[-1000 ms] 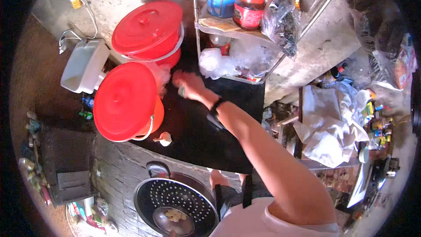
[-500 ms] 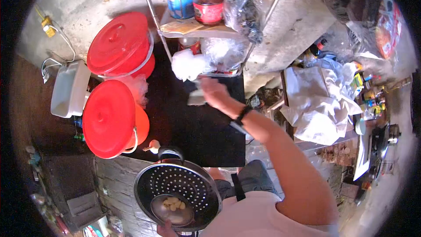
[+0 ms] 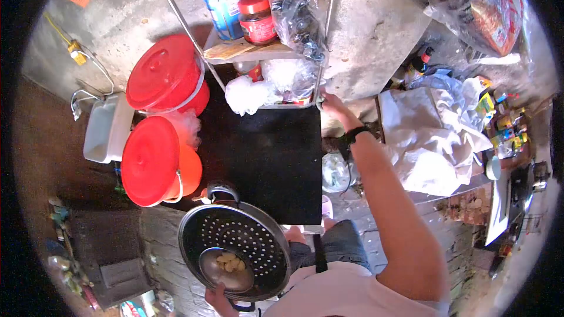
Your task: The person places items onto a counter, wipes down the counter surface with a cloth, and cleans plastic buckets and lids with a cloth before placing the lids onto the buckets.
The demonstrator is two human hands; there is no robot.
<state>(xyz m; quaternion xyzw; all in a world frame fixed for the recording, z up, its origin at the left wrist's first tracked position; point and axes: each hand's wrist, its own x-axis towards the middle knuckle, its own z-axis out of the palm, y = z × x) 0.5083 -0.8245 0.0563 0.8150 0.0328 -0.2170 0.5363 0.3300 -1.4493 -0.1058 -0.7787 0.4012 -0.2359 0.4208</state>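
My left hand (image 3: 220, 302) grips the near rim of a black steamer pot (image 3: 273, 243) with a perforated insert, its thumb by a small metal bowl (image 3: 247, 282) inside. Pale peeled pieces, apparently garlic cloves (image 3: 230, 262), lie in the bowl. The pot is tilted beside the near edge of the black tabletop (image 3: 264, 164). My right hand (image 3: 335, 107) is stretched out to the table's far right corner, beside the right leg of the metal rack (image 3: 325, 53). Its fingers are closed, and what they hold is hidden.
Two lidded red buckets (image 3: 150, 161) stand at the left, near a white plastic container (image 3: 108, 129). The rack holds a blue canister (image 3: 223, 7), a red-lidded jar (image 3: 257, 20) and plastic bags (image 3: 247, 95). White cloth or sacking (image 3: 417, 129) lies at the right.
My right hand has moved right, from the tabletop before the rack to its right corner. The pale flat piece under it no longer shows. My left hand stays on the pot; the view has shifted.
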